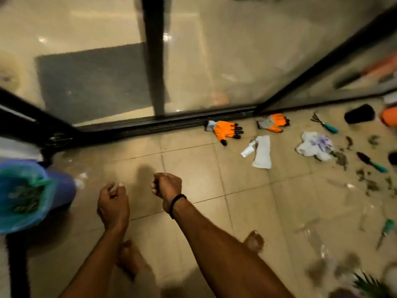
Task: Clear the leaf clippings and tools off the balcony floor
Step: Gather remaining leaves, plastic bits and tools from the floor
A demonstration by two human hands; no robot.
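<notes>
Where the tiled floor (pixel 193 168) meets the door frame at far L, a blue bin (pixel 62 188) lined w/ a thin blue-green bag (pixel 12 220) is seen, dark green clippings (pixel 23 201) heaped inside. Just R of it the left hand (pixel 113 203) is held above the tiles, fingers loosely curled, nothing seen in them. The right hand (pixel 166 188), black band (pixel 177 204) at the wrist, is balled into a loose fist; no item is seen in it. Further R, two orange gloves (pixel 227 130) w/ black tips are laid by the door track (pixel 150 124), apart from each other. White paper scraps (pixel 261 151) and a crumpled white-purple bag (pixel 314 145) are spread nearby. Leaf bits (pixel 341 158), dark, shredded, blurred, are scattered over the R-side tiles, among three teal-handled tools: a small rake (pixel 324 123), a dark-headed tool (pixel 371 161) and a third tool (pixel 385 231) lower down, type not made out. A black pot (pixel 359 114) is seen at far R.
</notes>
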